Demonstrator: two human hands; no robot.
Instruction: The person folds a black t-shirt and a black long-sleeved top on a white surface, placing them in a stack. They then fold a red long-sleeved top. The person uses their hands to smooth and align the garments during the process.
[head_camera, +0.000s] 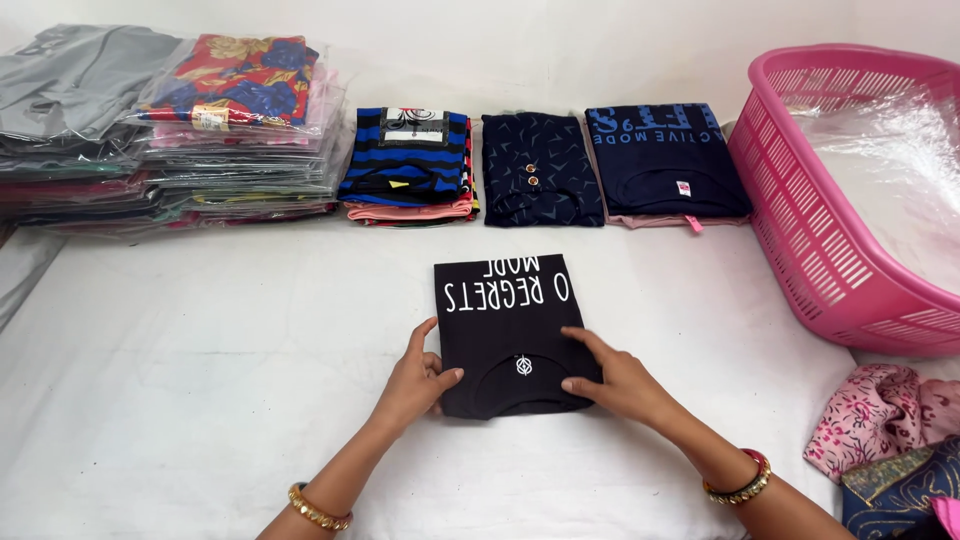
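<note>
A folded black T-shirt (505, 320) with white lettering lies flat on the white sheet (200, 350) in front of me. My left hand (418, 380) grips its near left edge, thumb on top. My right hand (612, 375) presses on its near right corner, fingers spread over the cloth. Both wrists wear bangles.
Behind the shirt lie three folded stacks: blue-and-black striped (408, 160), dark patterned (540, 165), navy printed (660, 160). Plastic-bagged garments (170, 130) are piled at the far left. A pink laundry basket (830, 220) holding clear plastic stands at right; pink patterned cloth (880, 415) lies near right.
</note>
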